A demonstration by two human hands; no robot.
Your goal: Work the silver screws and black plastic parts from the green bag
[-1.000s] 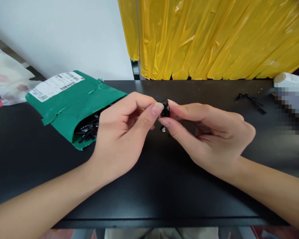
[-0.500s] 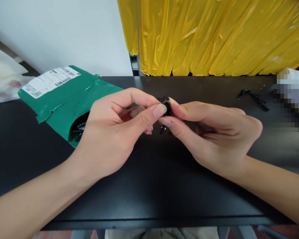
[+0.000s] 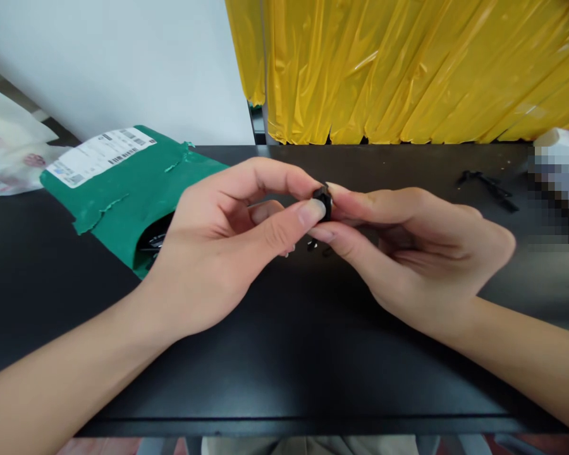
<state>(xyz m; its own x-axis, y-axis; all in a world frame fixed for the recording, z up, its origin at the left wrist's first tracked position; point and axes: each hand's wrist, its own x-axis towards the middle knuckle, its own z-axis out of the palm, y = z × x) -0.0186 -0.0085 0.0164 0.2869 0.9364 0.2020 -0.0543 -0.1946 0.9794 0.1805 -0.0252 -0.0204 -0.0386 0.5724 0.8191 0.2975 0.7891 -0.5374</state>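
A small black piece [image 3: 326, 201], perhaps plastic, is pinched between both hands above the dark table. My left hand [image 3: 232, 253] grips it from the left with thumb and index finger, the other fingers curled behind. From the right, my right hand [image 3: 412, 246] closes its thumb and index fingertip on the same piece. Fingertips cover most of it, so its exact kind cannot be made out. Just below the fingers, a thin dark bit [image 3: 312, 244] shows; whether it joins the held piece is unclear.
Left of my hands lies a torn-open green mailer bag [image 3: 137, 183] with a white label and dark contents. Small black parts [image 3: 488, 188] lie at the right on the black table [image 3: 284, 379]. Behind hang yellow plastic strips [image 3: 384, 69]; a whitish bag [image 3: 14, 145] sits far left.
Both hands have shifted slightly right with the black piece between them. The piece appears turned a little, and the right index finger has lifted slightly. The view has moved a bit.
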